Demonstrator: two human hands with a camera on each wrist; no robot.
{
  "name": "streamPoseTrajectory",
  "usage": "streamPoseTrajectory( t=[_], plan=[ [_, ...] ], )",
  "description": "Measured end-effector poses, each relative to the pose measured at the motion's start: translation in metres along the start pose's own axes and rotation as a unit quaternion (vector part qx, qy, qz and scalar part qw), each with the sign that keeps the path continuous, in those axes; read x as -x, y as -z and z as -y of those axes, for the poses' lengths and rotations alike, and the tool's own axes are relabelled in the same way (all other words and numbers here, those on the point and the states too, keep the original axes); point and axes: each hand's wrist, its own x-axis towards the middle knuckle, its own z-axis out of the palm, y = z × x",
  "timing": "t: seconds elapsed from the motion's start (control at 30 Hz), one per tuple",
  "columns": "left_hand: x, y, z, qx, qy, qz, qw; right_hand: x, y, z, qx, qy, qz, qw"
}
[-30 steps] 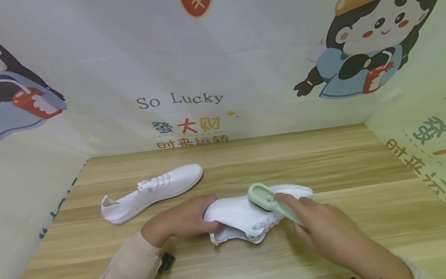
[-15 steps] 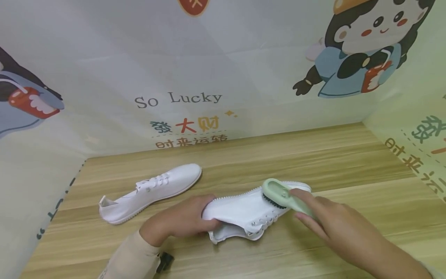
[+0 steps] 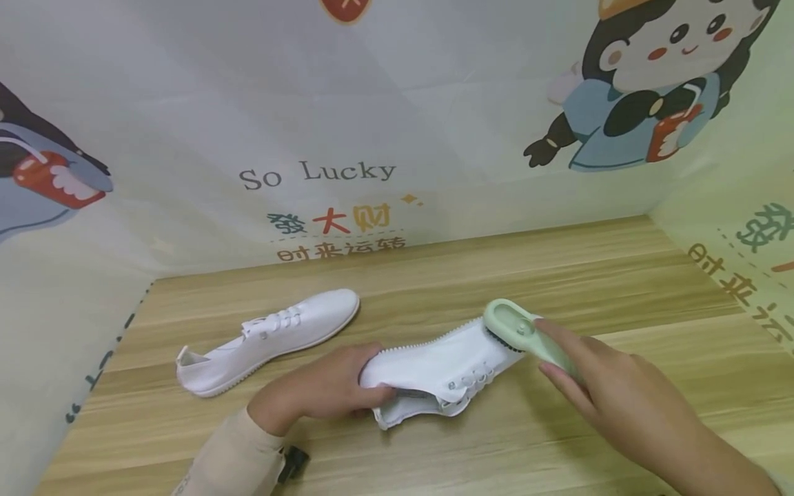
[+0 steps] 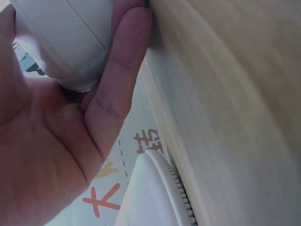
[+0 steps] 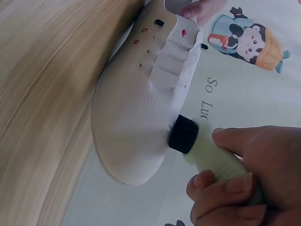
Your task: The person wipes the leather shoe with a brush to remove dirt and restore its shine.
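Observation:
A white lace-up shoe (image 3: pixel 428 365) is tilted on its side above the wooden table, its opening facing the person. My left hand (image 3: pixel 331 386) grips it by the heel; in the left wrist view the fingers (image 4: pixel 117 70) curl round the heel's stitched back. My right hand (image 3: pixel 611 379) holds a pale green brush (image 3: pixel 527 334) by its handle. Dark bristles (image 5: pixel 183 134) touch the upper near the toe in the right wrist view. In the head view the brush head and right hand cover the toe.
A second white shoe (image 3: pixel 279 341) lies sole down on the wood-grain table (image 3: pixel 620 275), left of the held one. Printed cloth walls (image 3: pixel 186 138) enclose the table at the back and both sides.
The brush in my right hand has moved from the middle of the shoe's side toward the toe, right and away from the person. My left hand keeps its grip on the heel.

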Motion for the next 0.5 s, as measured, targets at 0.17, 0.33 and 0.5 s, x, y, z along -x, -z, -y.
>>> streamPoseTrajectory(
  t=[0.17,0.33,0.5],
  plan=[
    [-0.001,-0.001,0.001,-0.005,-0.005,-0.003,1.0,-0.004,-0.001,0.009,-0.007,0.006,-0.007,0.9999],
    [-0.001,-0.001,0.001,-0.004,-0.007,-0.004,1.0,-0.012,-0.009,0.024,-0.005,0.042,0.0,0.9991],
    [-0.001,-0.001,0.0,-0.01,-0.017,-0.005,0.9998,-0.017,-0.021,0.042,-0.007,0.081,0.009,0.9966]
  ],
)
